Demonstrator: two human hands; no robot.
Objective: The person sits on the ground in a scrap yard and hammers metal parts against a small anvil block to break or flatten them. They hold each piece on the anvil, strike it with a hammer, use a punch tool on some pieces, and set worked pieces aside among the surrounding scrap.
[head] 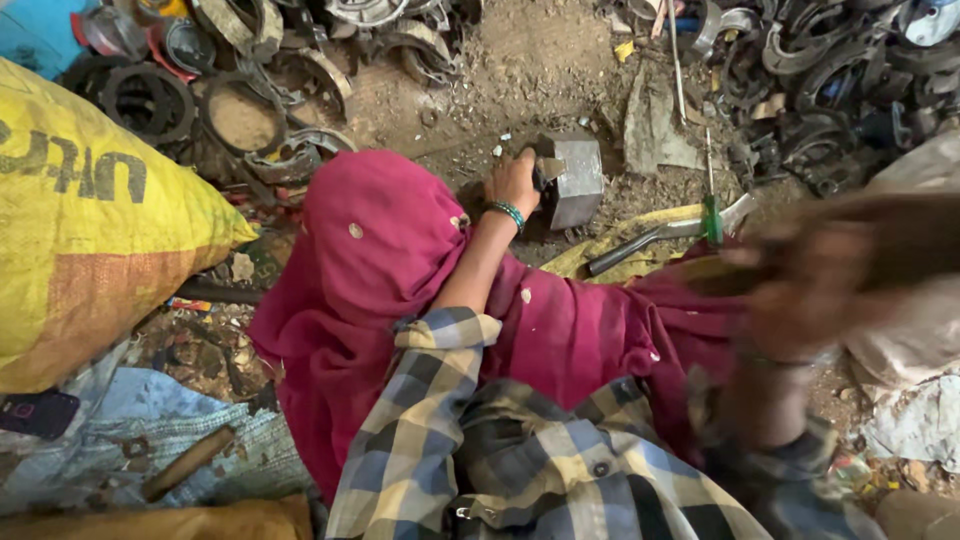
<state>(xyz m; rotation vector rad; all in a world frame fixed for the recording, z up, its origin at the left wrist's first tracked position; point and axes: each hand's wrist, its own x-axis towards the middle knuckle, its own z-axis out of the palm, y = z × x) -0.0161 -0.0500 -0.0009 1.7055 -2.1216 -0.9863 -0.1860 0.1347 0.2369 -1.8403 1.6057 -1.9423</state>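
My left hand point(513, 180), with a green beaded bangle on the wrist, pinches a small metal piece point(549, 167) against the top edge of a grey steel block point(578, 182) that stands on the dirt ground. My right hand point(800, 295) is raised at the right and heavily motion-blurred. It looks closed around a dark brown handle-like thing point(890, 225), whose far end is too smeared to make out. A magenta cloth point(380, 250) covers my knees, and checked sleeves cover both arms.
A grey metal rod with a green band point(665, 232) lies on yellow cloth right of the block. Piles of curved metal rings and scrap point(810, 70) fill the top. A yellow sack point(90, 220) bulges at the left. A wooden stick point(188, 462) lies on blue fabric.
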